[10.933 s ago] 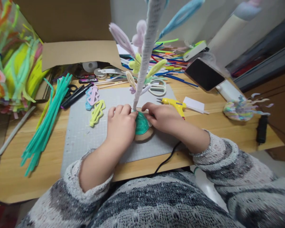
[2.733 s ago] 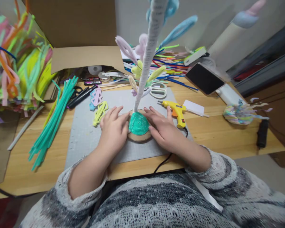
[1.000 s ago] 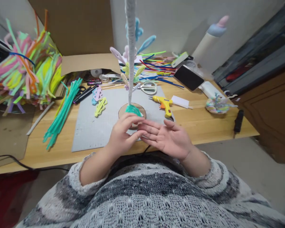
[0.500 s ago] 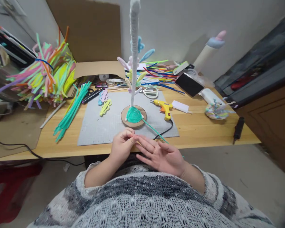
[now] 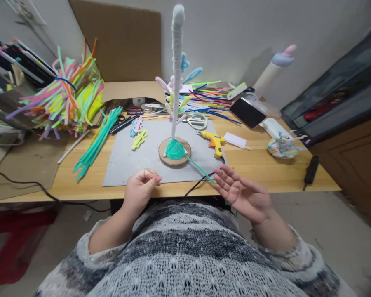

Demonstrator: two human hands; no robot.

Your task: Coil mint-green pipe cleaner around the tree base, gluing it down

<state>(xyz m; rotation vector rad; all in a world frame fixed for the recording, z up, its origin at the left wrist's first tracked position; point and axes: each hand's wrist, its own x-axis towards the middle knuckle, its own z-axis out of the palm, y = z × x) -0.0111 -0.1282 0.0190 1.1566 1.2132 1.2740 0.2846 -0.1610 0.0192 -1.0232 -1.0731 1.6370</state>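
My left hand (image 5: 141, 186) is closed in a pinch over the mat's front edge; whatever it may hold is too small to make out. Palm up, my right hand (image 5: 243, 190) lies open with its fingers stretched, beside a green pipe cleaner (image 5: 200, 168). That strand runs from a green coiled patch (image 5: 174, 149) on a round wood slice (image 5: 162, 160) toward my right fingertips; I cannot tell if they touch it. From the slice rises an upright white wrapped stem (image 5: 177, 62), with pastel fuzzy flower and leaf shapes around its lower part.
A yellow glue gun (image 5: 215, 142) and scissors (image 5: 198, 121) lie on the grey mat (image 5: 123, 165). Green pipe cleaners (image 5: 97, 142) and a large colourful bundle (image 5: 64, 97) are at left. A phone (image 5: 247, 112) and black-handled tool (image 5: 311, 171) are at right.
My hands have moved apart from touching each other: the left one went left and stays pinched, the right one went right and up, opening palm up.
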